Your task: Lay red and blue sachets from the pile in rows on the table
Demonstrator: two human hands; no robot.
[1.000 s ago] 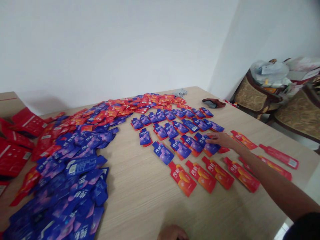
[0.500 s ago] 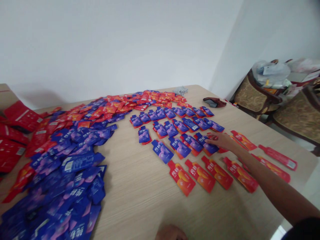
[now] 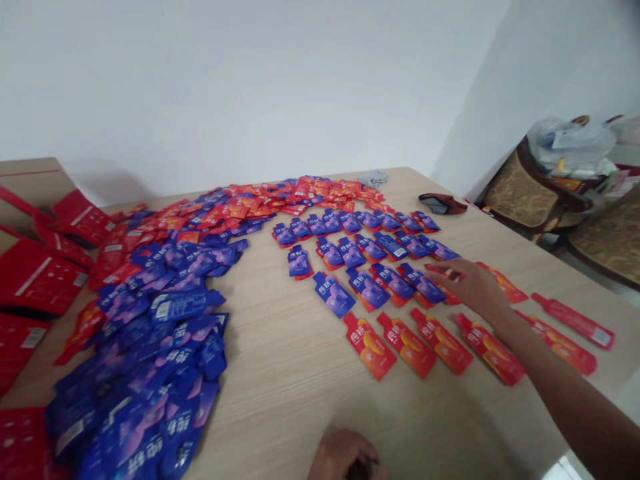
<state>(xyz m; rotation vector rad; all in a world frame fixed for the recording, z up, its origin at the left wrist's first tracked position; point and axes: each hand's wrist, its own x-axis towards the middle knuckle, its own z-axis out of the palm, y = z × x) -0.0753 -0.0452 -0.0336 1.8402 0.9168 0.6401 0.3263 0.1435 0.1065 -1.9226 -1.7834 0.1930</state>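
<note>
My right hand (image 3: 470, 287) hovers over the right part of the laid-out rows, thumb and fingers apart with nothing between them. Just left of its fingertips, a blue-purple pouch (image 3: 423, 285) rests on a red one. Beneath the hand, a red pouch is partly hidden. My left hand (image 3: 343, 457) is at the bottom edge, its fingers curled in; what they hold, if anything, is hidden. Several red-orange pouches (image 3: 370, 347) form the nearest row, bare of blue ones. Farther back, blue pouches (image 3: 351, 252) overlap red ones in rows.
A heap of blue pouches (image 3: 150, 400) covers the table's left side, with red pouches (image 3: 245, 203) piled behind. Red boxes (image 3: 45, 280) stand at far left. A dark cloth (image 3: 443, 203) lies near the right edge. Chairs (image 3: 530, 190) with bags are beyond.
My right hand has drawn back slightly from the blue pouch, which stays on the red one. My left hand has come farther into view. The camera view has shifted left.
</note>
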